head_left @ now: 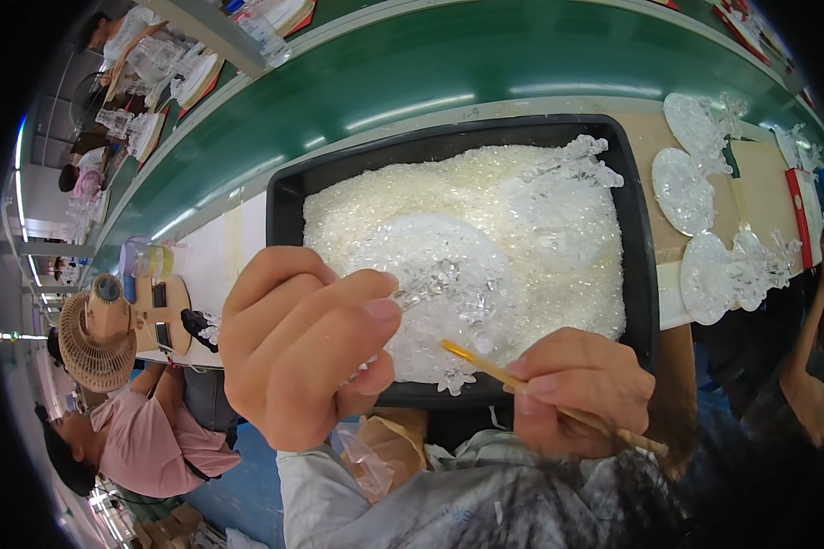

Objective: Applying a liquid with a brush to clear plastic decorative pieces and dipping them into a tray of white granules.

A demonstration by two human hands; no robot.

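My left hand (298, 348) is closed around a clear crystal-like ornament (449, 252) with a round, disc-shaped base, holding it over the black tray. Its fingers hide part of the ornament. In my right hand (581, 389), fingers pinch a thin paintbrush (485, 369) with a wooden handle and an orange-yellow tip. The tip points at the ornament's lower part; whether it touches cannot be told. Small clear granules (384, 188) fill the tray beneath both hands. Another clear ornament (568, 188) lies on the granules at the tray's far right corner.
The black tray's rim (444, 133) surrounds the granules. Several clear disc-based ornaments (685, 192) rest on the board to the right, near a red box (804, 220). Beyond the tray runs a green conveyor belt (384, 87). A fan (96, 334) and a person in pink (146, 444) are at left.
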